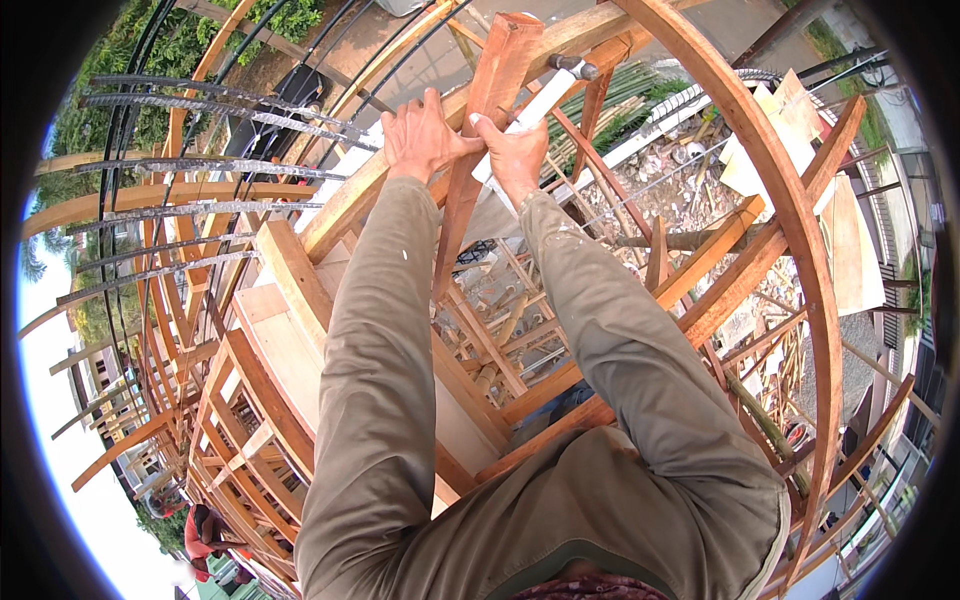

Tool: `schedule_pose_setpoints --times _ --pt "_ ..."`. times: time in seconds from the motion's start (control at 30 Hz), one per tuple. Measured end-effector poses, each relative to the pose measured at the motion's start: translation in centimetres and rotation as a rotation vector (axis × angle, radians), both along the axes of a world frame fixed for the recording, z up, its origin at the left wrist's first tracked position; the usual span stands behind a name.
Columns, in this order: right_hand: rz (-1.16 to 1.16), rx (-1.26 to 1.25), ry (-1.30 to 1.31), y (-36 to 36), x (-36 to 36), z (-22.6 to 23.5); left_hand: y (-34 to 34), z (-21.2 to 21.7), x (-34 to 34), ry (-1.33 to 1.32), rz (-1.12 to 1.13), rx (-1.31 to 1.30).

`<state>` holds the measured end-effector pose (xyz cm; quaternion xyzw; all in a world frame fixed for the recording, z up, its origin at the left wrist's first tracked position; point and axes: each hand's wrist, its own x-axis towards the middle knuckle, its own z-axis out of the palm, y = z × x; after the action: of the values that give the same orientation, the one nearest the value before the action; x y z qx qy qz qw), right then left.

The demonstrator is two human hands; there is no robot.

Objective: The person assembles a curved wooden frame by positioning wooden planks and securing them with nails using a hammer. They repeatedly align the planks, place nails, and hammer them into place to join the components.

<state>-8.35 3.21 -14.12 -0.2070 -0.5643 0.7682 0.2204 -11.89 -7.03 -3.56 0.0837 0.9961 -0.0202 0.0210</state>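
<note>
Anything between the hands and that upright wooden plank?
Nothing visible. The left hand lies flat against the plank on its left side, and the right hand grips it from the right while also holding a hammer by its white handle. Both hands touch the wood directly.
</note>
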Motion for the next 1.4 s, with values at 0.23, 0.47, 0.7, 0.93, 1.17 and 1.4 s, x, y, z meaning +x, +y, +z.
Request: schedule_pose_setpoints --times 0.23,0.47,0.7,0.93,1.17,1.4 --pt "0.053 -0.038 0.042 0.6 0.5 -0.1 1.4 1.4 0.4 -0.081 0.088 -0.039" --pt "-0.019 -0.067 -0.025 2.3 5.4 -0.1 1.5 2.1 1.3 -0.083 0.097 -0.014" --pt "0.081 -0.141 -0.020 1.6 12.3 3.4 1.2 2.0 1.3 -0.083 0.122 0.020" --pt "0.062 -0.224 0.175 0.9 15.5 5.7 1.3 2.0 1.7 -0.066 0.103 0.036" --pt "0.063 -0.022 0.021 -1.4 14.7 0.6 1.1 1.5 1.3 -0.068 0.070 0.027" --pt "0.024 -0.074 0.089 -1.5 14.7 1.6 0.4 0.7 1.4 -0.041 0.064 0.009"
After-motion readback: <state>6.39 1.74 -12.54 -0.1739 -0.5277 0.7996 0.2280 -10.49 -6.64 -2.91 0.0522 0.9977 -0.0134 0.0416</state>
